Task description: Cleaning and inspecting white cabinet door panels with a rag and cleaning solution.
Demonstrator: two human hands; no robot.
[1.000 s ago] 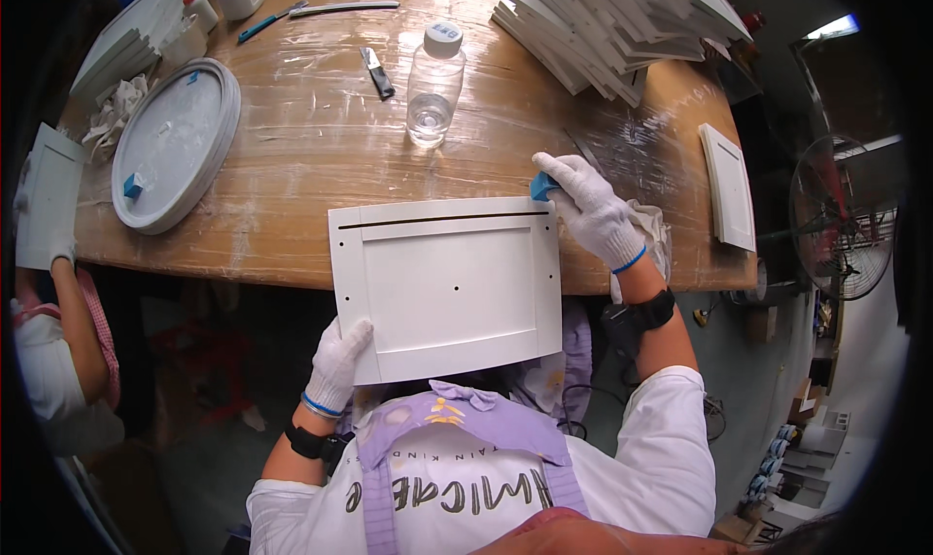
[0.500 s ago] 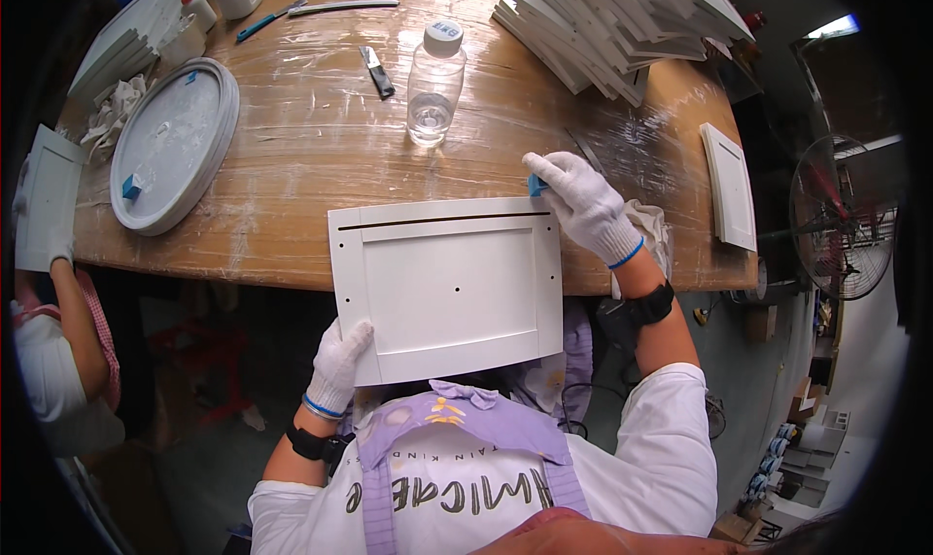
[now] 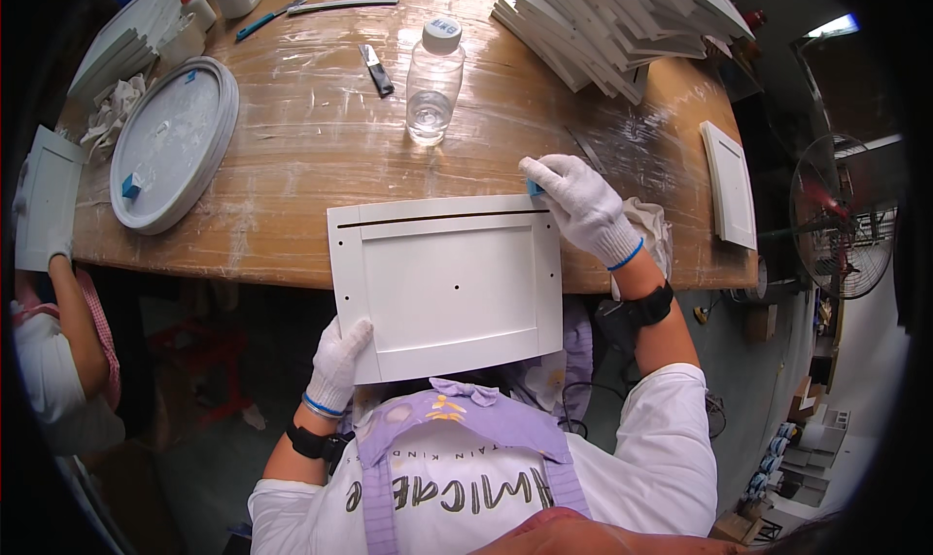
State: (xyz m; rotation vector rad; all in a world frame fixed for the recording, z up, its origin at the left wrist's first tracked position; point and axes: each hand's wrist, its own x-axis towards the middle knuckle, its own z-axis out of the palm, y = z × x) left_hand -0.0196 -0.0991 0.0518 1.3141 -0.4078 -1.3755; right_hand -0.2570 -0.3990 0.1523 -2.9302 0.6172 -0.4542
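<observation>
Clear plastic bottle (image 3: 432, 79), white cap, nearly empty, on the wooden counter (image 3: 321, 156) beyond the panel. White rectangular recessed panel (image 3: 449, 285), smooth, overhanging the counter's near edge. Left hand (image 3: 338, 363), gloved, grip closed on the panel's lower corner. Right hand (image 3: 581, 207) pinches a small blue block (image 3: 534, 188) at the panel's upper corner.

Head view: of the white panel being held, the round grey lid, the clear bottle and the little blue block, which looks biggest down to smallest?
1. White panel, though it sits nearest the camera.
2. Round grey lid.
3. Clear bottle.
4. Blue block on the lid, plainly smallest.
</observation>
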